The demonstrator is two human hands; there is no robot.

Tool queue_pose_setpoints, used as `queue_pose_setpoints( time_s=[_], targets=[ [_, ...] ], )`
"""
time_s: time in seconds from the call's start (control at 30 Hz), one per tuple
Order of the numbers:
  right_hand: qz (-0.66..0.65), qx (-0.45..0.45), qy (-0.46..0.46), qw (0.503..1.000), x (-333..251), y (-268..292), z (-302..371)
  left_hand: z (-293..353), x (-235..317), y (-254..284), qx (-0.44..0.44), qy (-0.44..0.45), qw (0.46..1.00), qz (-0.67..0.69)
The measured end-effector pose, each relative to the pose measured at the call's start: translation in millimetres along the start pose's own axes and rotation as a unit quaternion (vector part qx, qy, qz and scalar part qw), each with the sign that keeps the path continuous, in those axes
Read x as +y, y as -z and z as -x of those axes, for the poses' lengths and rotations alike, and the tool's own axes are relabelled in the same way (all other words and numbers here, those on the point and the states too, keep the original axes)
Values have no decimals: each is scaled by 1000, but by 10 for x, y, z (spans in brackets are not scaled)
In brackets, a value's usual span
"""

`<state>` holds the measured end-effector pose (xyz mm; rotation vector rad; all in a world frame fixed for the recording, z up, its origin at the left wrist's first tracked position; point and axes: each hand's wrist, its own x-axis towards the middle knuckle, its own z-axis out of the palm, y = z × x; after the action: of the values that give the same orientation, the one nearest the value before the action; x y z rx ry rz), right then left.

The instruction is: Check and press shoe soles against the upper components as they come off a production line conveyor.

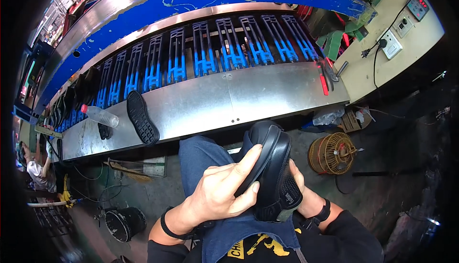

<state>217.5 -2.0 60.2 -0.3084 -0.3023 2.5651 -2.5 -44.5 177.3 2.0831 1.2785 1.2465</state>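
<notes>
A black shoe (281,186) with a perforated panel is held over my lap, tipped on its side. Along its left side runs a thick dark sole (262,160), lying against the upper. My left hand (222,186) grips the sole side, index finger stretched along the edge and thumb bent against it. From the other side my right hand (307,198) is closed round the shoe; most of its fingers are hidden behind it. On the metal bench ahead lies a loose black shoe sole (142,119), tread up.
The steel bench (205,105) edges my knees, with blue-black racks (205,55) behind it. A clear bottle (100,116) lies left; a red-handled tool (323,80) lies right. On the floor are a round brown wicker-like basket (332,153) and a black bucket (125,223).
</notes>
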Motion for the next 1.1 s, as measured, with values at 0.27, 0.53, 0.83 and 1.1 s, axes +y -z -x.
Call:
queue_pose_setpoints(
  time_s=[0.27, 0.53, 0.83, 1.1],
  targets=[
    [24, -21, 15, 999, -48, -14, -63, -78, -3, 6, -30, 10, 999, -29],
    [73, 50, 15, 996, -48, -128, -106, -138, -176, -28, 17, 116, 992, 47],
    [7, 17, 1, 1000, -16, -10, -51, -182, -29, 21, -50, 40, 994, -86],
    [-47, -10, 6, 999, 16, 39, -97, -229, 143, -5, -104, 55, 986, -115]
  ],
)
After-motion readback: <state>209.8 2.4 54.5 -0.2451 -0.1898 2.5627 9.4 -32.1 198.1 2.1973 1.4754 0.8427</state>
